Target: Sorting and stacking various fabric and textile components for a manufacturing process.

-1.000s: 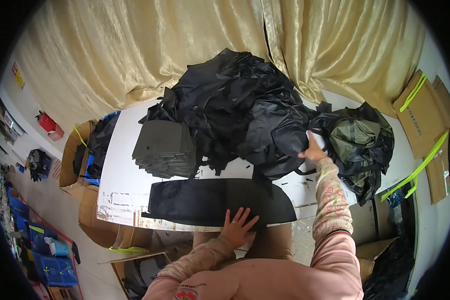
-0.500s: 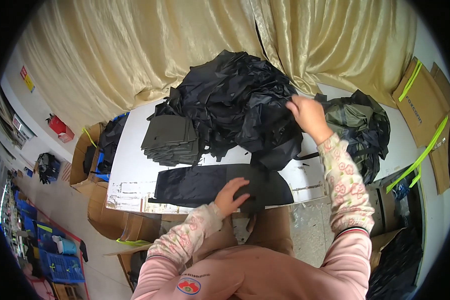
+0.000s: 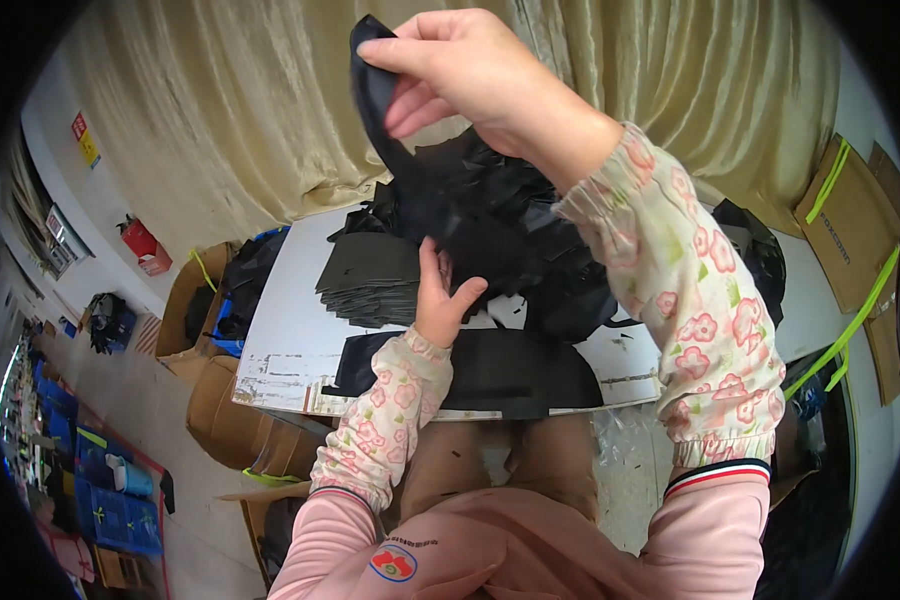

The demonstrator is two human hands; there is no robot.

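Note:
High in front of me, my right hand [image 3: 440, 75] pinches the upper end of a black fabric piece [image 3: 375, 95]. The fabric hangs down in a dark strip, and its lower part blends into the heap of black fabric [image 3: 560, 215] behind it. My left hand [image 3: 444, 300] is lower, beside the hanging fabric, with thumb and fingers apart; whether it touches the cloth is hard to tell. Left of it stands a stack of dark grey flat pieces [image 3: 368, 275]. A flat dark panel [image 3: 520, 375] lies along the table's near edge.
The white table [image 3: 270, 345] has a worn front edge. Gold curtains [image 3: 240, 110] hang behind it. Cardboard boxes [image 3: 232, 405] stand at the left, with a blue crate [image 3: 232, 340] of black material. Flattened cardboard [image 3: 838, 220] with yellow-green straps leans at the right.
My right hand has risen and moved left from the heap, now lifting a black fabric piece. My left hand has left the flat panel and moved up beside the hanging fabric.

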